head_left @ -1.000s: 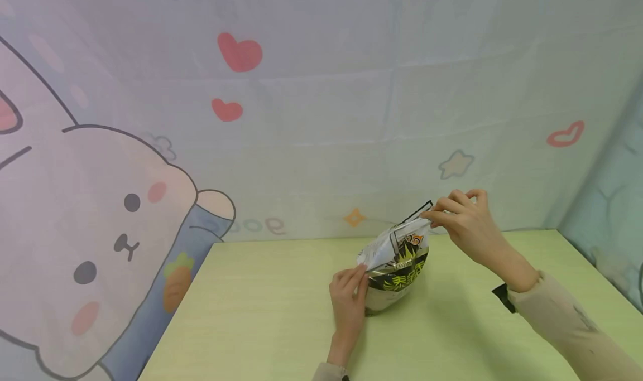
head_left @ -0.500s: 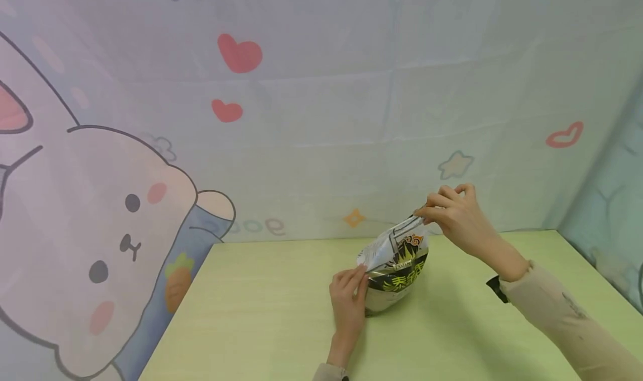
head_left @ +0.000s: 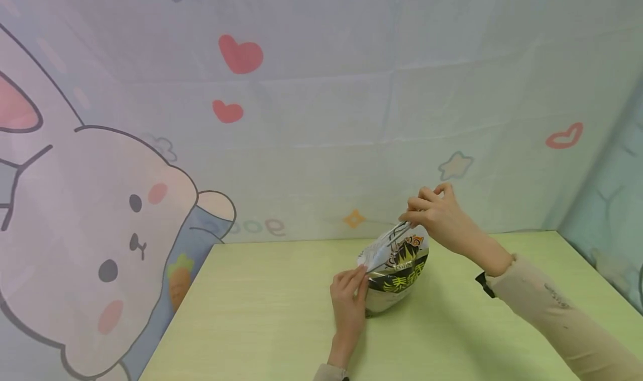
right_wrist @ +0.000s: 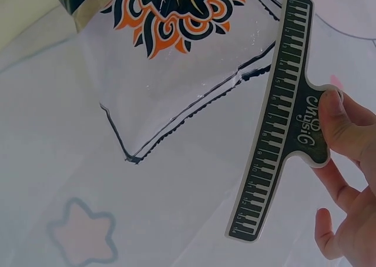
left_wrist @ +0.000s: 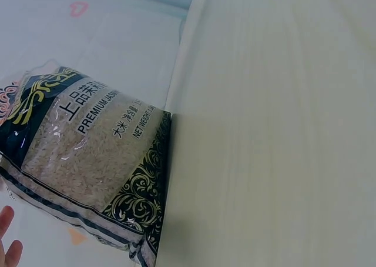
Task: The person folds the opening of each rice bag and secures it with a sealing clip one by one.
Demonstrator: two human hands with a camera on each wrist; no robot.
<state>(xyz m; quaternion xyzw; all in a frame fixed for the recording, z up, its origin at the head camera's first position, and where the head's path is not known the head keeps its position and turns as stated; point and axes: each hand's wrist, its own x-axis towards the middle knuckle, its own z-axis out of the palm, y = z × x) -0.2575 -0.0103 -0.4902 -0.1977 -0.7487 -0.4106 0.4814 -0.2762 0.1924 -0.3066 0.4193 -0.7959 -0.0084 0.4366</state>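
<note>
A clear plastic bag of rice stands tilted on the table, with a white top section and a black and yellow label. In the left wrist view, the bag's grains and printed panel show. My left hand pinches its left edge; only two fingertips enter the left wrist view. My right hand holds a long music clip with piano keys and a ruler scale, thumb on its handle. The clip lies across the bag's top edge. Whether it clamps the plastic, I cannot tell.
The pale yellow-green table extends around the bag. Behind it hangs a cloth backdrop printed with a rabbit, hearts and stars. Another cloth panel rises along the right side.
My right hand has moved left along the bag's top edge with the clip, and the bag's upper part has folded left with it. The left hand has hardly moved.
</note>
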